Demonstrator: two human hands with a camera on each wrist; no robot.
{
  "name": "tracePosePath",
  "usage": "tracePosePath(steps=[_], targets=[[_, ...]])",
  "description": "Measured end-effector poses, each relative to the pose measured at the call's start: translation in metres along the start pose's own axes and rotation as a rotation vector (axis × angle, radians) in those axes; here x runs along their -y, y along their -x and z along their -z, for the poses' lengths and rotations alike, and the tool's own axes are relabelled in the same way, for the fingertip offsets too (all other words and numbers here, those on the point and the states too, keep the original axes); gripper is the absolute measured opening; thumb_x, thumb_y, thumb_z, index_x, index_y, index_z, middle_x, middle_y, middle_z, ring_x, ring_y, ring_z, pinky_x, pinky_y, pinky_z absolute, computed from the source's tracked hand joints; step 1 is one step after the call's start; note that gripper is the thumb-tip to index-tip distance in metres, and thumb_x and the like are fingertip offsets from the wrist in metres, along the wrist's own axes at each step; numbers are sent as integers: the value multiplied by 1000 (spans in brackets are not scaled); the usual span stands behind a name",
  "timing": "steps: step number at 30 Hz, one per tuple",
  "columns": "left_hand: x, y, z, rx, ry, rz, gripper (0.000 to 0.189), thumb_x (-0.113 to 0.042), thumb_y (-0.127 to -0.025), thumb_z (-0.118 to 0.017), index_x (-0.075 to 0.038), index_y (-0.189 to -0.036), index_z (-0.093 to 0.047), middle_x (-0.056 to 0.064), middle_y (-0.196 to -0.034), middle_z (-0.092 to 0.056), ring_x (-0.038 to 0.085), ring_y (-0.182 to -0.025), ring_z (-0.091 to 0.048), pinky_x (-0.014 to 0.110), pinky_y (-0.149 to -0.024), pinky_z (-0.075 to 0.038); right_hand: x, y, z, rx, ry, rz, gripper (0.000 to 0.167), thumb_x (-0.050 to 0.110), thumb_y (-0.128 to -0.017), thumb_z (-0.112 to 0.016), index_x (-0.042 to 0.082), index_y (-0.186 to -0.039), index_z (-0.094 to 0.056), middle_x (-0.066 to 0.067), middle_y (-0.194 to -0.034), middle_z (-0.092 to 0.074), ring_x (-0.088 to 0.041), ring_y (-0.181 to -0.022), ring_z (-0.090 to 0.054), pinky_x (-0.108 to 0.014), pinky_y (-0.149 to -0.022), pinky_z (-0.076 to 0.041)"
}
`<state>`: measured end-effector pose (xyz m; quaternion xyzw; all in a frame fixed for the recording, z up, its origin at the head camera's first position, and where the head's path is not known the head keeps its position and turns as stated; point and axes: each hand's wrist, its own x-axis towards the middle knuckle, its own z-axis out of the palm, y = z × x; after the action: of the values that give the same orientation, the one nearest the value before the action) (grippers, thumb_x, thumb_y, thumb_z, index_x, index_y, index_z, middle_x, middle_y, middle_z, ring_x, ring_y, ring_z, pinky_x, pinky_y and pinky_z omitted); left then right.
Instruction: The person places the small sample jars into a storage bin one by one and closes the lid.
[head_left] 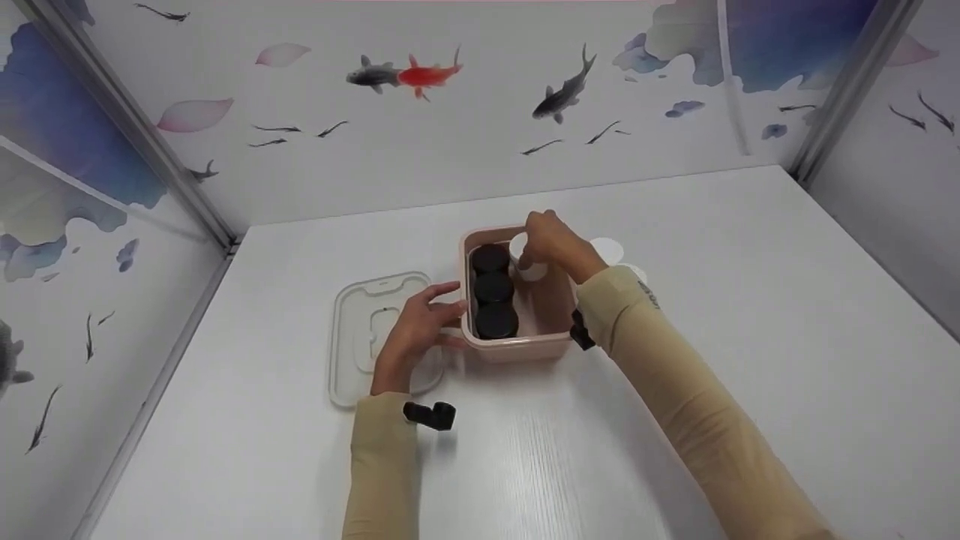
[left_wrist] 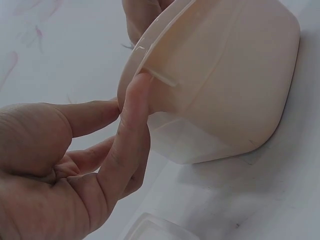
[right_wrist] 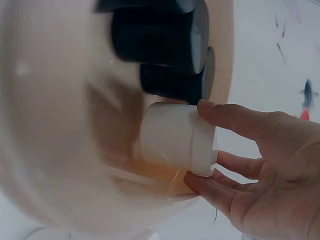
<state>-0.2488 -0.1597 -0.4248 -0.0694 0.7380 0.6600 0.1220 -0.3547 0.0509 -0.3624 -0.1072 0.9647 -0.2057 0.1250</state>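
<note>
A pale pink plastic bin (head_left: 525,349) stands on the table, with three black lidded jars (head_left: 493,289) in a row along its left inner side. My left hand (head_left: 416,326) pinches the bin's left rim (left_wrist: 131,65) between thumb and fingers. Inside the bin's far part, my right hand (head_left: 559,246) grips a white lidded jar (right_wrist: 167,132) by its lid end, thumb on one side and fingers on the other. This white jar is beside the farthest black jar. In the right wrist view, the black jars (right_wrist: 152,40) lie just above the white one.
A pale rectangular lid (head_left: 345,341) lies flat on the table left of the bin, partly under my left forearm. Right of the bin are two more white round-topped things (head_left: 607,250), partly hidden by my right arm. Printed walls (head_left: 480,150) enclose the table (head_left: 487,465).
</note>
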Motion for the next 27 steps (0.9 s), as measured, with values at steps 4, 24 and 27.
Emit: tracePosePath(steps=[4,24,27], targets=[[1,0,-2,8,-5,-1,51,-19,-98,-65,-14,-146,-49,19,-125,-69,23,-96,-73,36,-68,-65,-5,-2,-10,17,14,0,68,8,-84,-77,-10,-141,-44,-31,-140,-44,-32,-116,-50,-46,-105,-50],[1,-1,1,0,-4,-23,49,-18,-100,-63,-12,-146,-49,21,-125,-67,23,-95,-72,35,-69,-65,-3,13,1,-25,-50,178,63,9,-88,-71,-9,-141,-45,-29,-139,-46,-37,-127,-50,-47,-110,-47],[1,-1,0,-9,-20,-11,48,-18,-100,-63,-13,-145,-51,20,-126,-68,23,-97,-72,34,-68,-65,-3,22,2,-43,-109,194,63,13,-89,-72,-7,-143,-46,-27,-140,-48,-37,-129,-50,-48,-111,-47]])
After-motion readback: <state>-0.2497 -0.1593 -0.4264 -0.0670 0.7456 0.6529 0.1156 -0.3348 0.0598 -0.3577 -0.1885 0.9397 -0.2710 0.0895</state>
